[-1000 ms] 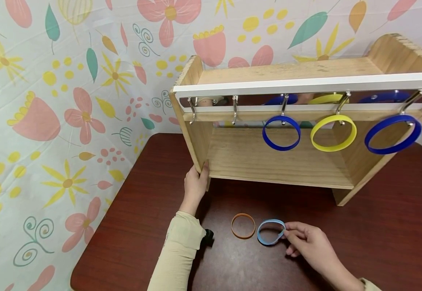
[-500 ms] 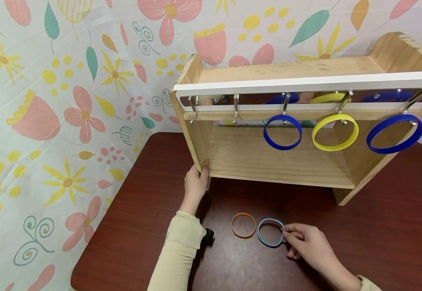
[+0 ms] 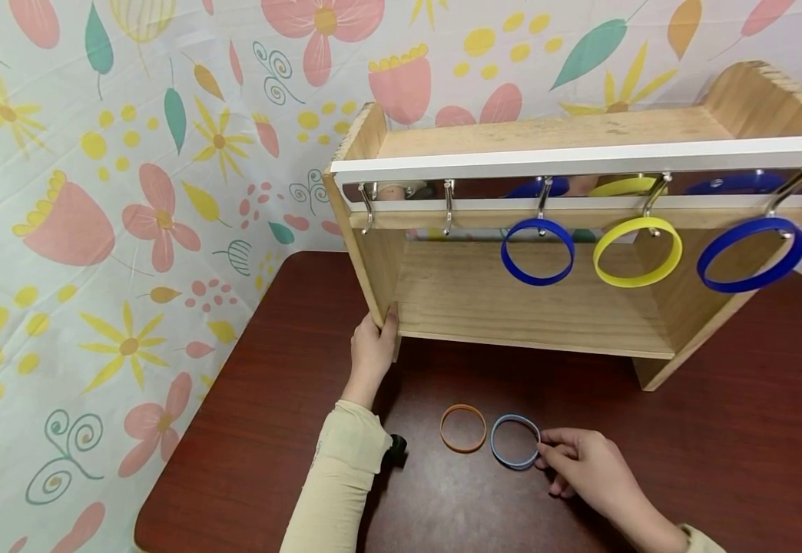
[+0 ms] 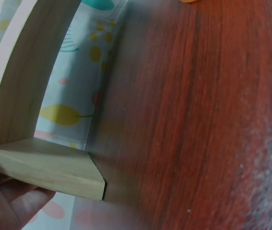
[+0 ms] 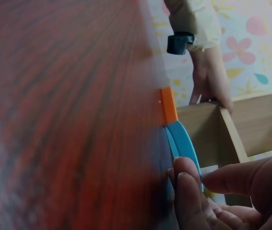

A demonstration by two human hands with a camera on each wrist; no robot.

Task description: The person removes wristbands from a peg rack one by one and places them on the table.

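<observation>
My left hand (image 3: 371,355) grips the lower left side panel of a wooden shelf (image 3: 532,299); in the left wrist view its fingers (image 4: 30,203) curl under the panel. On the table, my right hand (image 3: 591,465) pinches the right edge of a light blue silicone wristband (image 3: 505,461). The right wrist view shows thumb and fingertips on either side of this band (image 5: 186,141), which stands on its edge. Just left of it lies an orange wristband (image 3: 464,450). From the shelf's hooks hang a blue wristband (image 3: 536,283), a yellow wristband (image 3: 636,284) and another blue wristband (image 3: 750,284).
A white-framed hook rail (image 3: 581,163) runs across the shelf's front. Its two leftmost hooks, including this hook (image 3: 448,209), carry no band. The dark red table (image 3: 249,430) meets a flower-patterned cloth (image 3: 111,307) at the left and back.
The light blue wristband has gone from tilted to lying level on the table, beside the orange one. My right hand has lowered slightly with it. The left hand stays on the shelf.
</observation>
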